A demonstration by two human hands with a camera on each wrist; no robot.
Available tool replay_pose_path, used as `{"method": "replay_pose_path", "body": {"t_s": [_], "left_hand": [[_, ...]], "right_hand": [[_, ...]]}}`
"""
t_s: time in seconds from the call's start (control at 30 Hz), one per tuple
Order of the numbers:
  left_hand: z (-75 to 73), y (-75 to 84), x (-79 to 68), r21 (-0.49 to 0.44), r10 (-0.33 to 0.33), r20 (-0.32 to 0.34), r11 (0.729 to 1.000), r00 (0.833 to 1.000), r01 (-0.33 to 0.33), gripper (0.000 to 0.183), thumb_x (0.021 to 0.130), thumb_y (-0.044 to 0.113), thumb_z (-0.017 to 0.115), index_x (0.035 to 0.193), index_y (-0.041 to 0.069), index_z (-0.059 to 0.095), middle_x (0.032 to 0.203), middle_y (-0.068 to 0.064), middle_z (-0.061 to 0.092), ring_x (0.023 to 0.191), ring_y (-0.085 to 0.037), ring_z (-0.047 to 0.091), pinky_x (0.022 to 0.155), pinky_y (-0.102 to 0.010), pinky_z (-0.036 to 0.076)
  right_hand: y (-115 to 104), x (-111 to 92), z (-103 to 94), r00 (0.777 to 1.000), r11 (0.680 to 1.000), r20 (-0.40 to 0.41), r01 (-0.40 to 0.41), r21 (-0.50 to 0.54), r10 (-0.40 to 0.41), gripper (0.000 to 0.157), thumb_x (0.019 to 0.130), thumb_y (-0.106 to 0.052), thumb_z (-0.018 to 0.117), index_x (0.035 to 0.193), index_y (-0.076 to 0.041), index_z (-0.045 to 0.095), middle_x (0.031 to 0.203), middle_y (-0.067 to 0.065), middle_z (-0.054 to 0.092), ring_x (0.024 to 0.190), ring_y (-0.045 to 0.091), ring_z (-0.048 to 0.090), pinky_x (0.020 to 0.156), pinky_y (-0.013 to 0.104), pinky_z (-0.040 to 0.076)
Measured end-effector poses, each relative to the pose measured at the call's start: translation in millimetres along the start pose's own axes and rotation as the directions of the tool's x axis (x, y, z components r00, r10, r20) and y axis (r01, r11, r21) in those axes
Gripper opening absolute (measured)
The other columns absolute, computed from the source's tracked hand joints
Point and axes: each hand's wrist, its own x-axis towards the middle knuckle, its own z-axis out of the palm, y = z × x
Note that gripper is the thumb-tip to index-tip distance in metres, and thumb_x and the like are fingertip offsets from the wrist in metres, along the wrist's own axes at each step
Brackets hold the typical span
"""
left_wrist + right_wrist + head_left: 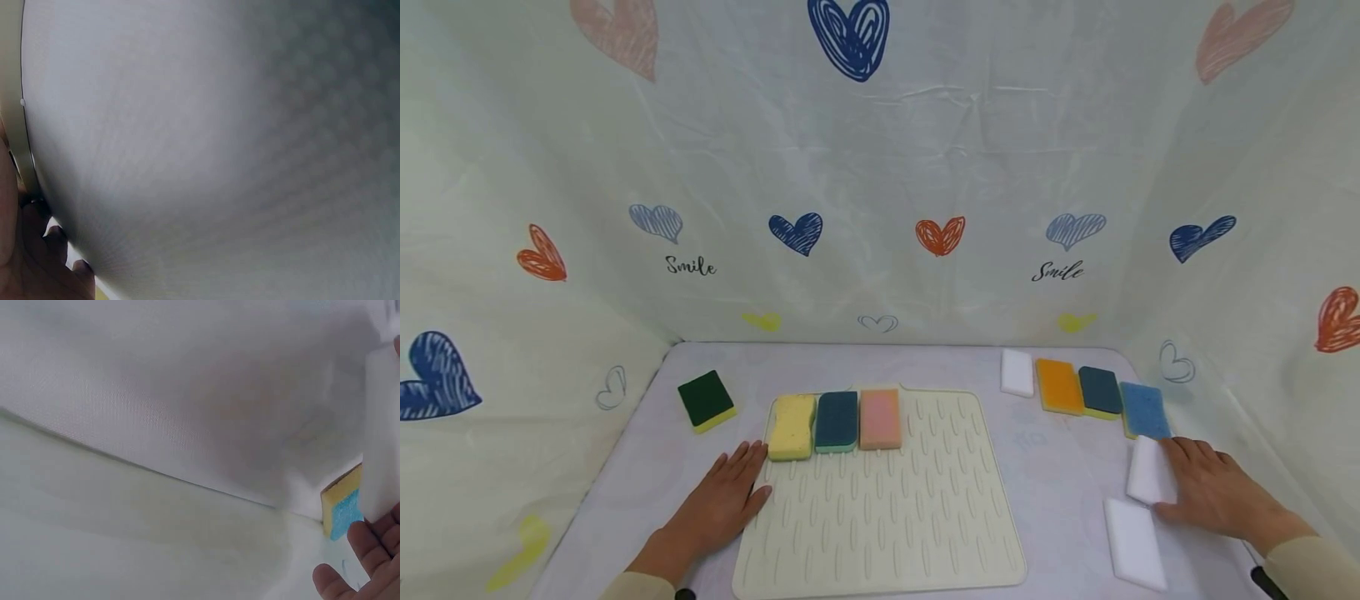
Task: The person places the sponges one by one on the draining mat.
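Note:
At the right, my right hand (1217,493) pinches a white sponge (1145,471) between thumb and fingers. In the right wrist view this white sponge (381,437) stands between the thumb and the fingers (369,547). A second white sponge (1135,543) lies just nearer, by the thumb. My left hand (718,504) rests flat at the left edge of the cream ribbed mat (880,517), fingers straight, holding nothing. Along the mat's far left part sit a yellow sponge (792,427), a dark blue sponge (837,422) and a pink sponge (880,419), side by side.
A dark green scouring sponge (706,400) lies left of the mat. At the back right stand a white sponge (1017,372), an orange sponge (1060,386), a dark teal sponge (1100,392) and a blue sponge (1145,410). Heart-printed cloth (880,167) walls the table.

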Motion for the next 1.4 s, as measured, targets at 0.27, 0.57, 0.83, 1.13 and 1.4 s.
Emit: {"method": "replay_pose_path", "body": {"t_s": [0.27, 0.57, 0.83, 1.13, 1.4], "left_hand": [[-1.1, 1.2, -0.4, -0.012, -0.004, 0.002, 1.0, 1.0, 0.004, 0.073, 0.109, 0.044, 0.055, 0.163, 0.0, 0.034, 0.17, -0.02, 0.034, 0.159, -0.042, 0.029, 0.127, -0.065, 0.025], [-2.6, 4.0, -0.8, -0.03, -0.012, 0.015, 0.999, 1.0, 0.013, 0.073, 0.109, 0.044, 0.055, 0.163, 0.0, 0.033, 0.17, -0.019, 0.034, 0.159, -0.041, 0.028, 0.128, -0.064, 0.024], [-0.5, 4.5, 0.2, -0.031, -0.025, 0.029, 0.999, 0.999, 0.026, 0.073, 0.109, 0.043, 0.056, 0.164, 0.001, 0.033, 0.17, -0.019, 0.034, 0.16, -0.041, 0.028, 0.128, -0.065, 0.024], [-5.7, 8.1, -1.8, -0.019, -0.023, 0.024, 1.0, 0.999, 0.023, 0.074, 0.108, 0.044, 0.056, 0.163, 0.0, 0.034, 0.17, -0.019, 0.035, 0.159, -0.041, 0.029, 0.127, -0.065, 0.025], [-5.5, 6.1, -1.4, -0.003, -0.031, 0.035, 1.0, 0.999, 0.031, 0.073, 0.109, 0.044, 0.055, 0.163, 0.0, 0.034, 0.17, -0.019, 0.035, 0.159, -0.041, 0.029, 0.127, -0.065, 0.025]], "right_hand": [[-12, 3, -8.4, 0.986, 0.999, -0.161, 0.049, -0.002, -0.049, 0.12, 0.074, -0.071, 0.084, 0.147, 0.009, 0.033, 0.144, 0.035, 0.043, 0.126, 0.051, 0.041, 0.107, 0.078, 0.037], [-37, 21, -13.7, 0.981, 0.998, -0.186, 0.06, 0.017, -0.056, 0.116, 0.075, -0.061, 0.088, 0.149, 0.007, 0.031, 0.149, 0.036, 0.036, 0.127, 0.054, 0.04, 0.109, 0.08, 0.035], [-65, 41, -17.8, 0.963, 0.994, -0.246, 0.107, -0.027, -0.111, 0.109, 0.076, -0.056, 0.088, 0.147, 0.008, 0.036, 0.144, 0.034, 0.045, 0.129, 0.052, 0.045, 0.111, 0.077, 0.037], [-98, 62, -20.8, 0.924, 0.983, -0.338, 0.165, -0.078, -0.182, 0.107, 0.076, -0.055, 0.089, 0.147, 0.007, 0.039, 0.145, 0.031, 0.049, 0.129, 0.05, 0.05, 0.11, 0.072, 0.043], [-131, 81, -19.8, 0.885, 0.962, -0.377, 0.252, -0.105, -0.273, 0.106, 0.078, -0.059, 0.085, 0.147, 0.007, 0.04, 0.143, 0.029, 0.052, 0.127, 0.044, 0.053, 0.108, 0.065, 0.048]]}}
